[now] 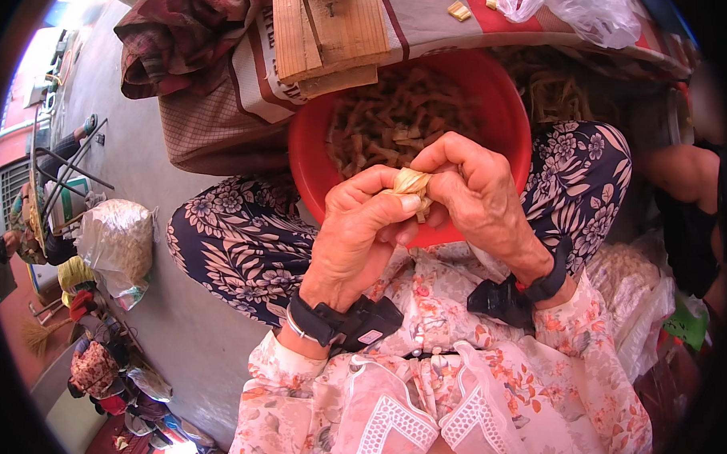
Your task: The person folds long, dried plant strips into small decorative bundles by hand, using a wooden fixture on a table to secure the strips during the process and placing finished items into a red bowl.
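Observation:
Between both hands, above my lap, is a small folded piece of pale yellow woven strip (411, 183), like flattened straw or palm leaf. My left hand (355, 219) pinches its left side with thumb and fingers. From the right, my right hand (474, 195) grips the piece, its index finger arched over the top. Just beyond the hands, between my knees, stands a red plastic basin (312, 141) holding many brownish strips or folded pieces (392, 118). My hands partly hide its near rim.
A wooden block (333, 36) with a nail lies on the cloth-covered surface (453, 32) ahead, near small yellow woven pieces (459, 11) and a clear plastic bag (588, 11). Filled bags stand left (120, 243) and right (626, 290). Another person's arm (682, 176) is at far right.

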The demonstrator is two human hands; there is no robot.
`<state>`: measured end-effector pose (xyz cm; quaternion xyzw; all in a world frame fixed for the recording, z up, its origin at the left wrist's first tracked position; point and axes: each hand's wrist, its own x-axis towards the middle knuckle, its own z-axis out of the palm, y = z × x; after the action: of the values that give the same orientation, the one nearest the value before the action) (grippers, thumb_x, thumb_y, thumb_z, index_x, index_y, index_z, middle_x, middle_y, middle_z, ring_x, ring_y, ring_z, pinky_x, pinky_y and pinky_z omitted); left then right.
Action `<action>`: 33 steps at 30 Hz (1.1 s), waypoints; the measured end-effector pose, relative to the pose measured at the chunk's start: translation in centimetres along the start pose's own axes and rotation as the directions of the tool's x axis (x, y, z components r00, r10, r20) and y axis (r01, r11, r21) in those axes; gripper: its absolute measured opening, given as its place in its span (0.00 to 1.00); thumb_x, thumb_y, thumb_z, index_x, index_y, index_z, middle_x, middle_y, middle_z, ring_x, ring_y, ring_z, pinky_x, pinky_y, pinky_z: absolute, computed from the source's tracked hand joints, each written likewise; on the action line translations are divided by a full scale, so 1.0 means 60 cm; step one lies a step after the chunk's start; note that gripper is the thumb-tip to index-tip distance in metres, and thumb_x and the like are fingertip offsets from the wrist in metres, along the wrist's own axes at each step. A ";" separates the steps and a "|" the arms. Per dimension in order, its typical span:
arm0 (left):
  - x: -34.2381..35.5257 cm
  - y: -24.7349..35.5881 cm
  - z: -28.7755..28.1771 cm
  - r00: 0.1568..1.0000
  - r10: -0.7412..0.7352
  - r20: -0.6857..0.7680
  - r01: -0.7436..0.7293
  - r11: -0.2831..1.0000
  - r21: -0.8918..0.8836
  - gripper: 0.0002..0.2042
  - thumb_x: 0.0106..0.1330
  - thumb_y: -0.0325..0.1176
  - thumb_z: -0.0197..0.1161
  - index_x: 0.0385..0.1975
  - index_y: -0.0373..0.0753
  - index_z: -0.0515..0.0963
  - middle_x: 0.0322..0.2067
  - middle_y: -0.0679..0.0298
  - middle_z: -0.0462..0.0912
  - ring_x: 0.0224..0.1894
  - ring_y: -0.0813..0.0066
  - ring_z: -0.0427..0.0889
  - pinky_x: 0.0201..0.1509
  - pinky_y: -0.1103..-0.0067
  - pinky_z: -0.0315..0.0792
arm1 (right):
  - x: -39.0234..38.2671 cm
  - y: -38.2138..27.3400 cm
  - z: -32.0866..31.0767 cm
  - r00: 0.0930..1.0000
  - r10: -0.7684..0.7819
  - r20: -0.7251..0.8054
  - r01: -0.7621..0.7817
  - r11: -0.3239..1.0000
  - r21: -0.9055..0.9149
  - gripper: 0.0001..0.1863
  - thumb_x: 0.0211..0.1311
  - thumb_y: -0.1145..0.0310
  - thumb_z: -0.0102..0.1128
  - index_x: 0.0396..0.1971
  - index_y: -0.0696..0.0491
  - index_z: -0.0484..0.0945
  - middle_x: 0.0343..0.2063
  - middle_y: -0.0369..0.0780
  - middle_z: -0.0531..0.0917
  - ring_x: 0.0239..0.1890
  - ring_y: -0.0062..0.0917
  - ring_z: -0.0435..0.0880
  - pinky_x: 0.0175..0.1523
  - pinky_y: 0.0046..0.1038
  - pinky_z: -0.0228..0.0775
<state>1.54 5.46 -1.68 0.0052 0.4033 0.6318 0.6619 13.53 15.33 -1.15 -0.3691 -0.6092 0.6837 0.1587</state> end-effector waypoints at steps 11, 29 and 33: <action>-0.004 -0.002 -0.001 0.977 0.211 0.012 -0.211 0.969 0.126 0.06 0.62 0.30 0.56 0.35 0.35 0.75 0.29 0.66 0.78 0.21 0.87 0.67 0.24 0.88 0.64 | -0.018 0.011 0.011 0.946 -0.296 -0.129 0.284 0.953 -0.105 0.04 0.50 0.77 0.58 0.23 0.61 0.72 0.16 0.39 0.77 0.18 0.16 0.76 0.23 0.19 0.68; -0.045 0.019 0.025 0.996 -0.078 0.032 0.073 0.991 0.113 0.08 0.66 0.35 0.52 0.31 0.37 0.69 0.11 0.73 0.64 0.07 0.89 0.56 0.10 0.89 0.53 | -0.019 -0.039 -0.019 0.997 0.025 0.078 -0.040 0.979 0.199 0.07 0.52 0.75 0.58 0.19 0.58 0.71 0.14 0.32 0.72 0.18 0.11 0.67 0.22 0.17 0.58; -0.064 0.016 0.019 0.999 -0.041 0.032 0.037 0.992 0.118 0.09 0.66 0.34 0.52 0.27 0.36 0.70 0.09 0.73 0.62 0.08 0.89 0.55 0.11 0.88 0.52 | -0.004 -0.039 -0.034 0.995 0.098 -0.018 -0.082 0.912 0.403 0.10 0.54 0.75 0.55 0.17 0.54 0.66 0.08 0.29 0.65 0.06 0.09 0.57 0.10 0.14 0.46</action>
<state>1.85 2.99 1.61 0.0471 0.4283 0.5938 0.6795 14.57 17.10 1.18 -0.3692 -0.4351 0.7936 0.2111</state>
